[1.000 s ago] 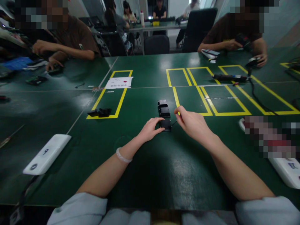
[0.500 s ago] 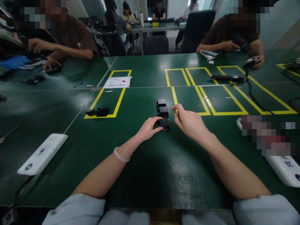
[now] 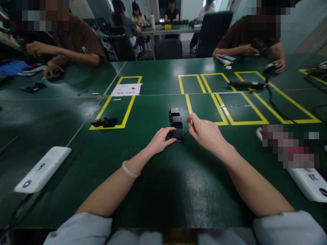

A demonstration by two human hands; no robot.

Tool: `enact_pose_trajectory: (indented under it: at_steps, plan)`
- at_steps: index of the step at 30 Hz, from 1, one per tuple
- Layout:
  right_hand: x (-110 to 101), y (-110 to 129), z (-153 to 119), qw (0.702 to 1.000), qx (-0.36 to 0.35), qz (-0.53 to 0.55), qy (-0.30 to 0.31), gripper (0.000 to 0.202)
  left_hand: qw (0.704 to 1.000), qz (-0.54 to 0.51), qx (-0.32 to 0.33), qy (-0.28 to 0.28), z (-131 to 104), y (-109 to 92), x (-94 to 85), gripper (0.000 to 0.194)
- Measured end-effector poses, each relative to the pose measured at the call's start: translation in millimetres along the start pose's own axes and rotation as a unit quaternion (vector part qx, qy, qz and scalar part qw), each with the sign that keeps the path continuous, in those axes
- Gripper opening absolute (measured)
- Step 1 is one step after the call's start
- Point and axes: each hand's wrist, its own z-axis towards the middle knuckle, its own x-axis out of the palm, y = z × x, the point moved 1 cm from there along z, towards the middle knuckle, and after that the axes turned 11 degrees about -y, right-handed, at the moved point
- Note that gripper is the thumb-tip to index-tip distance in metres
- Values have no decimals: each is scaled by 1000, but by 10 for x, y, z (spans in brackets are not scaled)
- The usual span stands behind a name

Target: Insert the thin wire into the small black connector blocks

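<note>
Three small black rectangular blocks stand in a row on the green table. My left hand (image 3: 160,139), with a pale bangle at its wrist, has thumb and fingers around the nearest black block (image 3: 177,135). Beyond it sit the middle black block (image 3: 176,121) and the far black block (image 3: 175,111), neither touched by a hand. To the right, my right hand (image 3: 205,131) is closed in a pinch on a thin dark rod-like tool (image 3: 186,134). Its tip points at the nearest block's right side; contact there is too small to tell.
Yellow tape outlines (image 3: 242,121) mark the green table (image 3: 163,190). Black parts (image 3: 104,122) and a paper sheet (image 3: 127,89) lie left. White devices lie at left (image 3: 43,170) and right (image 3: 308,183). A black corded tool (image 3: 246,84) lies farther back. Two co-workers sit opposite.
The whole view has shifted slightly, with things appearing a little farther left. Both hands keep their places at the nearest block; the grips look the same.
</note>
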Motion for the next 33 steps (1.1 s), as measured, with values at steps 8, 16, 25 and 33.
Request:
enact_pose_trajectory:
  at_steps: [8, 16, 25, 33]
  plan:
    - [-1, 24, 3, 999, 1, -36, 22, 38, 1000, -4, 0, -5, -10, 16, 6, 42]
    - [-1, 13, -20, 1000, -16, -11, -6, 32, 1000, -7, 0, -12, -19, -6, -1, 41]
    - [15, 31, -15, 999, -12, -42, 4, 35, 1000, -9, 4, -14, -17, 12, 8, 41]
    - [14, 48, -11, 998, -10, -55, 8, 39, 1000, -7, 6, -15, -23, 18, 15, 41]
